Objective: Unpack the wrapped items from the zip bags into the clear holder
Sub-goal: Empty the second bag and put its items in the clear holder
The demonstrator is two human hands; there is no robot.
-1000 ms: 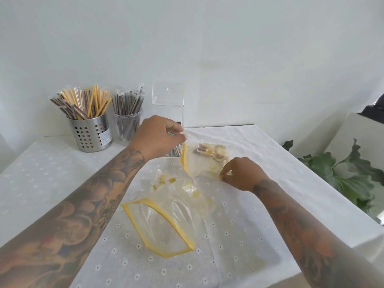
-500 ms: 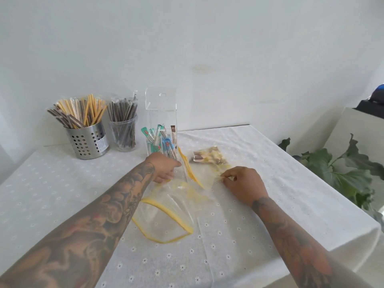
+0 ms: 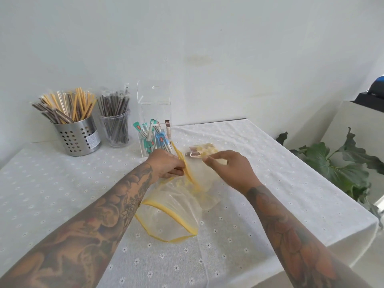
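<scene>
A tall clear holder (image 3: 154, 104) stands at the back of the table with several wrapped sticks in teal, blue and brown inside it. In front of it lies a zip bag (image 3: 195, 167) with a yellow seal and some yellowish wrapped items (image 3: 204, 151) at its far end. My left hand (image 3: 166, 166) pinches the yellow seal edge of this bag. My right hand (image 3: 230, 169) pinches the bag's other side, near the items. An empty zip bag (image 3: 172, 217) lies open nearer to me.
A perforated steel cup (image 3: 76, 136) of yellow and brown straws and a clear cup (image 3: 115, 129) of dark straws stand at the back left. The white dotted tablecloth (image 3: 62, 183) covers the table. A leafy plant (image 3: 340, 163) is beyond the right table edge.
My left hand came down from the clear holder to the filled bag's yellow seal and took hold of it. My right hand shifted slightly along the bag.
</scene>
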